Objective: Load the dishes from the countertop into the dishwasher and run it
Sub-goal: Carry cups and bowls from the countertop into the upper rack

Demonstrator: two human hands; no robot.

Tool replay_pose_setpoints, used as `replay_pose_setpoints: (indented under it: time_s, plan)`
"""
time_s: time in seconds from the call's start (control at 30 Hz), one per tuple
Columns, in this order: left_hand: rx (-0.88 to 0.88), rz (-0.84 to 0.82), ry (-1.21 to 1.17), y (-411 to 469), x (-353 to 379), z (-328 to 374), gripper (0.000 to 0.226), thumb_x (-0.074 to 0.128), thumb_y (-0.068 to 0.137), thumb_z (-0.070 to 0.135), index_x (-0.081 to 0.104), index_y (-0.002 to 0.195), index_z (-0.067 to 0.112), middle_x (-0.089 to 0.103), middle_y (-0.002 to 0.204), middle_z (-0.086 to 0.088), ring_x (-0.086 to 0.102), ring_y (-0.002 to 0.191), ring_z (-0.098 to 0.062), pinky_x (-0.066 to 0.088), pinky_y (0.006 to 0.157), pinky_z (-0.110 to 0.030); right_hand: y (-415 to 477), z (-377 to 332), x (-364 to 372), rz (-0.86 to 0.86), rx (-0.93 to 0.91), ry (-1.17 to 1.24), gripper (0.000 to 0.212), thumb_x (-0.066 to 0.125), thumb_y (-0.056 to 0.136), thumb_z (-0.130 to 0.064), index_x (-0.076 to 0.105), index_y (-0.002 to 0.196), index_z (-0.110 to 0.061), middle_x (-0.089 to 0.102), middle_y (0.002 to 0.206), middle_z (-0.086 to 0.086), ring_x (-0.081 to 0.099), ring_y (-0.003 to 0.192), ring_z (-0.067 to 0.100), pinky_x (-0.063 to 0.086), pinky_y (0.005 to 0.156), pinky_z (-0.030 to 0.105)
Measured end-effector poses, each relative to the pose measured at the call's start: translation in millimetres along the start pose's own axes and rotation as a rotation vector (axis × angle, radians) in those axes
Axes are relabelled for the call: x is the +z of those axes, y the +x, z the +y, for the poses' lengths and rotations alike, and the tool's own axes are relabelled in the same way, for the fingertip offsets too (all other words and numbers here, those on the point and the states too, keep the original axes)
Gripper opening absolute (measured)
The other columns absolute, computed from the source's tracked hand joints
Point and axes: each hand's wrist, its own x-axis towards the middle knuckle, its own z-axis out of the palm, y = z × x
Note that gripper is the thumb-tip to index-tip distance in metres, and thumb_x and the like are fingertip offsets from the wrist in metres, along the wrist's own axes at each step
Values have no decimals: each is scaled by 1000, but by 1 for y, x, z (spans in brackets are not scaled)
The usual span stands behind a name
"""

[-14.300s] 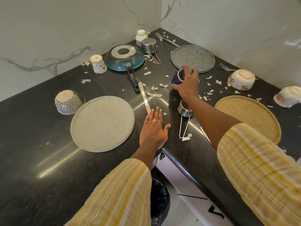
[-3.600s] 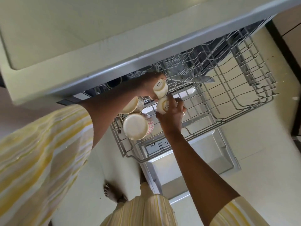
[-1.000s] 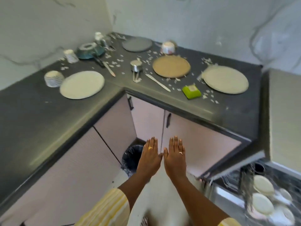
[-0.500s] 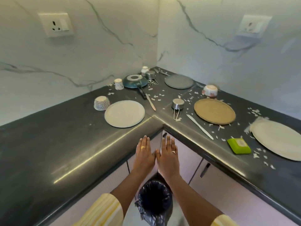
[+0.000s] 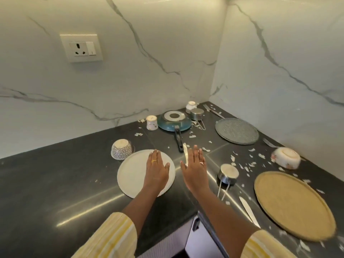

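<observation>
Both hands hovered flat and empty, fingers straight and close together. The left hand (image 5: 157, 170) was over the white plate (image 5: 130, 176), which lay flat on the desk (image 5: 55, 183) near its front edge, and the right hand (image 5: 195, 169) was over a knife (image 5: 184, 148). The plate looked stiff, weighty and breakable. I'd pinch its near rim, thumb on top.

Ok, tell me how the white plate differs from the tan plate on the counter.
Colour: the white plate is pale cream, the tan plate light brown. Place: the white plate lies on the left run of the countertop, the tan plate on the right run. Cover: the left hand is over the white plate; nothing is over the tan plate. Both are round and lie flat.
</observation>
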Motion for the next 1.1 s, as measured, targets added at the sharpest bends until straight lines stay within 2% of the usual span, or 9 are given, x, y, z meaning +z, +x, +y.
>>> replay_pose_setpoints:
  time_s: [0.23,0.33,0.43,0.53,0.63,0.7,0.87,0.97,1.1]
  plan:
    - [-137,55,-54,72,-3,-1,61,36,100,31,8,149,7,7,157,-7,2,146,-23,6,118,-33,108,24,12,-46,-45,3,60,31,99,-37,14,148,-6,7,156,13,1,145,26,9,117,42]
    - [-160,74,-53,106,-8,-10,61,37,100,30,11,148,6,9,157,-9,4,145,-24,6,118,-33,149,29,18,-66,-22,48,59,31,100,-37,15,147,-5,10,156,12,6,145,25,12,117,41]
    - [-175,75,-41,143,-16,-19,62,39,99,30,12,148,5,11,156,-11,6,145,-25,8,118,-34,187,35,19,-34,11,97,55,36,98,-36,29,142,-3,31,149,15,28,138,27,28,112,45]
    - [-199,101,-67,183,-21,-27,60,45,97,25,17,146,3,19,154,-13,13,143,-27,13,117,-35,223,39,16,-4,68,151,44,41,97,-31,41,130,-1,54,129,17,53,117,32,43,98,44]
    - [-208,120,-89,224,-24,-30,57,49,95,19,25,143,3,31,147,-14,26,137,-26,22,113,-34,262,46,14,8,101,164,38,43,97,-29,44,126,-4,62,112,17,60,103,35,46,88,43]
    - [-216,91,-87,247,-22,-28,58,52,94,20,26,143,3,32,146,-13,28,136,-26,26,112,-34,289,52,16,21,134,167,34,45,97,-28,47,122,-6,64,105,17,61,99,36,47,84,42]
    - [-207,35,-47,289,-3,-27,65,52,93,26,20,145,3,22,150,-12,19,139,-28,21,116,-37,356,74,34,18,188,63,37,49,93,-26,47,120,-2,60,111,24,55,105,40,43,84,42]
    - [-204,45,-48,295,7,-33,71,56,91,27,18,146,5,18,153,-12,16,140,-30,21,116,-38,390,80,49,-50,209,21,51,59,87,-33,45,126,-4,56,118,25,51,110,41,41,91,44]
    - [-258,-6,-103,302,13,-41,74,56,91,29,14,148,8,15,154,-10,15,141,-29,22,115,-38,425,87,67,-132,236,-8,69,68,80,-40,37,134,-9,41,132,23,42,120,41,35,102,47]
